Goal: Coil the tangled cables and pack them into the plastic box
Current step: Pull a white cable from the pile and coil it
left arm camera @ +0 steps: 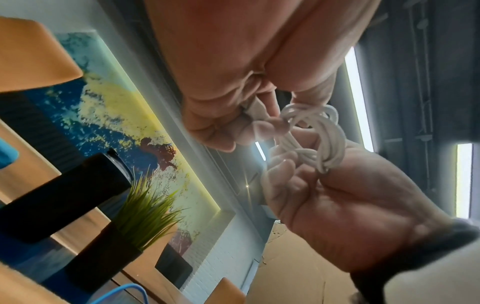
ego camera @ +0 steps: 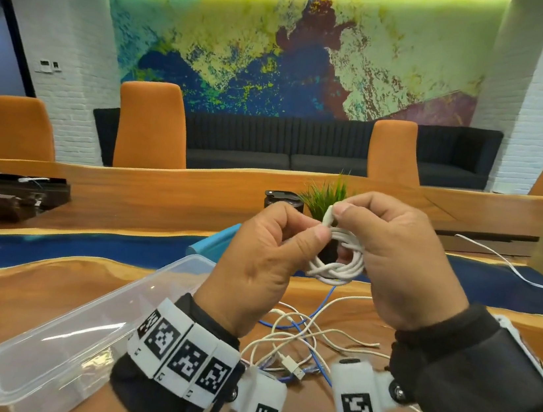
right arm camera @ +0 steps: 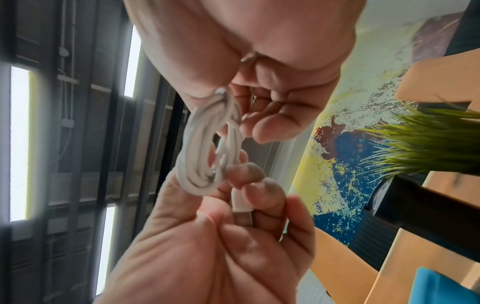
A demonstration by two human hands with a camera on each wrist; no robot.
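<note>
A white cable wound into a small coil (ego camera: 338, 266) hangs in the air between both hands, above the table. My right hand (ego camera: 347, 222) holds the coil (left arm camera: 319, 131) with its loops around the fingers. My left hand (ego camera: 312, 228) pinches the cable's white USB plug (right arm camera: 241, 202) beside the coil (right arm camera: 205, 144). The clear plastic box (ego camera: 54, 350) stands open on the wooden table, below and left of the hands. A tangle of white and blue cables (ego camera: 298, 334) lies on the table under the hands.
A potted grass plant (ego camera: 328, 196) and a black cylinder (ego camera: 283, 200) stand just behind the hands. A light blue object (ego camera: 210, 242) lies behind the box. Another white cable (ego camera: 514, 269) trails at the right. Dark trays (ego camera: 6, 191) sit at far left.
</note>
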